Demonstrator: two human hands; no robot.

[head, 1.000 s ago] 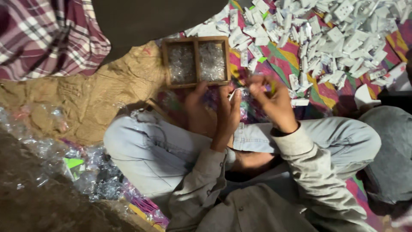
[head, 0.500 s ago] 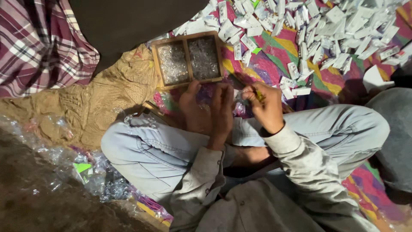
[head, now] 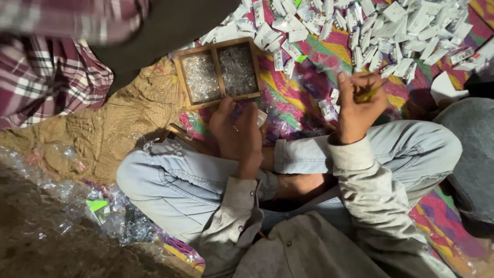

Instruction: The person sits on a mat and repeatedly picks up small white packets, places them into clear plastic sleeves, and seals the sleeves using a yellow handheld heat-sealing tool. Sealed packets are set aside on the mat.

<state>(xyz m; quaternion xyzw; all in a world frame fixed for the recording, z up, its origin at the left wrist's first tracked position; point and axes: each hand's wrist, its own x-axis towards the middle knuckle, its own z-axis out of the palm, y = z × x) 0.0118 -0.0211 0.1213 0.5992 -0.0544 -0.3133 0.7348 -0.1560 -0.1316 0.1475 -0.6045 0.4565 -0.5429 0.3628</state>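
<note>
I sit cross-legged in light jeans on a bright patterned cloth. My left hand rests just below a small wooden two-compartment tray filled with clear plastic bits, and pinches a small white packet at its fingertips. My right hand is raised to the right, fingers closed on a thin yellowish stick-like item beside a clear wrapper. A large heap of small white packets lies beyond both hands.
A tan knitted cloth lies left of the tray. Clear plastic wrappers pile up at lower left. Another person's plaid garment is at upper left; a grey clothed shape sits at the right edge.
My right hand has moved away to the right from my left hand, carrying the thin item. The left hand stayed near the tray.
</note>
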